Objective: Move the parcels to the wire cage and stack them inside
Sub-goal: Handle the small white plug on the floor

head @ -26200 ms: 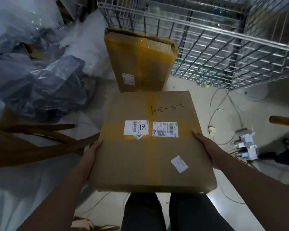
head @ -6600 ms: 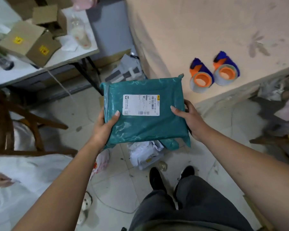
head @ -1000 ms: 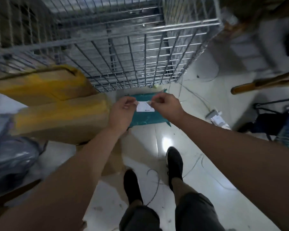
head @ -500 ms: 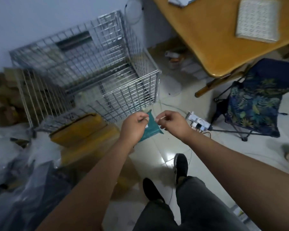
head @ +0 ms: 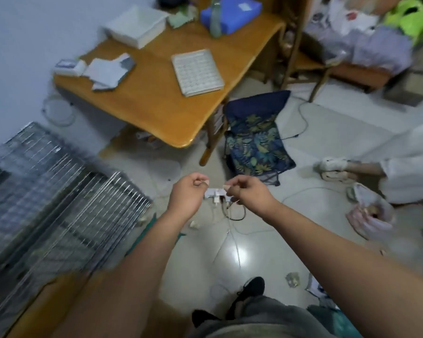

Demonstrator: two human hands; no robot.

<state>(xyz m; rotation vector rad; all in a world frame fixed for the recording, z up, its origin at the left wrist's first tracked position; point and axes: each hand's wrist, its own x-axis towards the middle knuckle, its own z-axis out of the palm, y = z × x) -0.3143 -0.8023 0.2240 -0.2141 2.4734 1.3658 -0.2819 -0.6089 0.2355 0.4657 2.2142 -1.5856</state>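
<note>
Parcels are not in either hand at this moment. My left hand (head: pixel 188 193) and right hand (head: pixel 248 191) hang at frame centre, close together. Each has its fingers curled and thumb against forefinger, and I see nothing between them. A white power strip (head: pixel 214 192) lies on the floor behind them.

A sliver of the teal parcel (head: pixel 144 232) shows on the floor at 7 o'clock from the left hand. It is just beside the near corner of the wire cage (head: pixel 59 203) and is mostly hidden by my forearm. A brown carton (head: pixel 42 303), blurred, sits at 8 o'clock against the cage's outer face. Neither appears to be inside the cage.

My assessment is that the teal parcel is a soft film mailer, light and slippery, best gripped on two opposite edges. The carton looks stiff and heavier and calls for both palms on opposite sides.
</note>
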